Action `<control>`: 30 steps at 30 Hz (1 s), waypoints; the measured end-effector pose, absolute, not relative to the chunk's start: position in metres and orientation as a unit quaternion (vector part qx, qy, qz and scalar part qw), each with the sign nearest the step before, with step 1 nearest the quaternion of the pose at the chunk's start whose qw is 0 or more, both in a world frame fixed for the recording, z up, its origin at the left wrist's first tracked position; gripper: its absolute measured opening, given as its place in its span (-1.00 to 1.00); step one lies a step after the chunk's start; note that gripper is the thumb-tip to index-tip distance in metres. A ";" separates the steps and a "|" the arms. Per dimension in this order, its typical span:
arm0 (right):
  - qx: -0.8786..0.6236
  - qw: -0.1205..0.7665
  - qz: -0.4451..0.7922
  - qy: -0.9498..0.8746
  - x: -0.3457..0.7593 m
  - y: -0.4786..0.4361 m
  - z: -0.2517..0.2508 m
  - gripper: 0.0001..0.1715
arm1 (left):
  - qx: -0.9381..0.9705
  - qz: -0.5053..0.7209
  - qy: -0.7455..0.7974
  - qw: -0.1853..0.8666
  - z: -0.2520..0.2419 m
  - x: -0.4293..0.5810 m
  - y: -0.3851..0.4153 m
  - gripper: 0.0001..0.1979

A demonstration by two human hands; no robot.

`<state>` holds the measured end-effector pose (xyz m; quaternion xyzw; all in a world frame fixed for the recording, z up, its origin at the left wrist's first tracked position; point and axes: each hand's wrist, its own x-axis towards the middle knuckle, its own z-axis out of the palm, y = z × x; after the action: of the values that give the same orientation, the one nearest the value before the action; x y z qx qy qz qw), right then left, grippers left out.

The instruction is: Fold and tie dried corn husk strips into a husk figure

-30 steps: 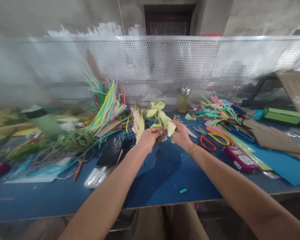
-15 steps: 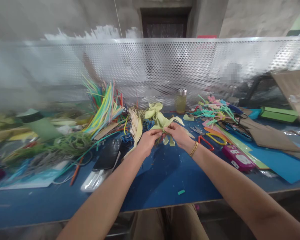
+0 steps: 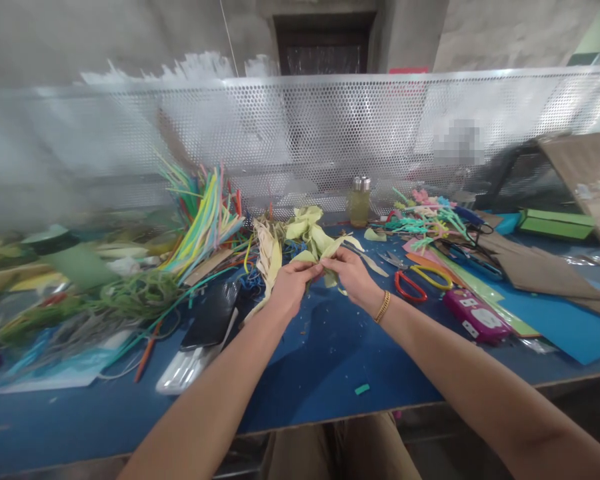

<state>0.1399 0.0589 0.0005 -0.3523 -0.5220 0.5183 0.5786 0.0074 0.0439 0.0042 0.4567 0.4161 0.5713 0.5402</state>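
Both my hands meet over the middle of the blue table [image 3: 325, 360]. My left hand [image 3: 289, 288] is closed, pinching the base of a bunch of pale green paper strips [image 3: 314, 239]. My right hand [image 3: 351, 275] is closed on the same bunch from the right, fingertips touching the left ones; a gold bangle sits on that wrist. The strips fan up and back from the pinch. A cream, leaf-like paper bundle [image 3: 270, 257] lies just left of my left hand.
Coloured straws [image 3: 206, 215] and green fibres pile up at the left, with a black phone [image 3: 213, 313] in front. Red-handled scissors [image 3: 410, 285], a pink box [image 3: 475, 316], a glass bottle [image 3: 359, 201], pipe cleaners and paper sheets lie right. A perforated metal screen [image 3: 330, 133] backs the table.
My right hand has shifted from the strip ends down to the pinch point beside the left fingers. The strips have spread out. The view has drifted slightly.
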 end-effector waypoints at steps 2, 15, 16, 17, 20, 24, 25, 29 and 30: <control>-0.344 0.574 0.541 -0.509 0.139 0.060 -0.002 -0.72 | 0.457 0.584 0.414 0.528 0.001 0.008 0.046 -0.71; -0.296 0.610 0.485 -0.552 0.144 0.062 -0.001 -0.72 | 0.407 0.537 0.390 0.627 0.004 0.003 0.043 -0.68; -0.287 0.620 0.446 -0.578 0.146 0.062 0.000 -0.75 | 0.404 0.542 0.388 0.627 0.005 0.003 0.043 -0.68; -0.279 0.624 0.399 -0.611 0.148 0.062 0.002 -0.79 | 0.401 0.550 0.382 0.625 0.005 0.003 0.044 -0.69; -0.273 0.587 0.237 -0.724 0.155 0.062 0.007 -0.93 | 0.403 0.590 0.354 0.604 0.004 0.002 0.047 -0.72; -0.285 0.507 0.132 -0.803 0.161 0.061 0.015 -0.77 | 0.413 0.620 0.336 0.576 0.005 0.001 0.048 -0.76; -0.285 0.505 0.133 -0.803 0.162 0.060 0.017 -0.74 | 0.416 0.617 0.339 0.576 0.006 0.000 0.048 -0.76; -0.297 0.561 0.224 -0.739 0.166 0.058 0.020 -0.74 | 0.441 0.609 0.343 0.563 0.008 0.000 0.046 -0.68; -0.299 0.572 0.259 -0.718 0.167 0.059 0.020 -0.75 | 0.449 0.607 0.339 0.561 0.008 0.001 0.046 -0.68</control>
<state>0.1671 0.0587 0.0203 -0.2992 -0.7185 0.2593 0.5719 0.0005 0.0457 0.0085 0.4492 0.3393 0.6065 0.5614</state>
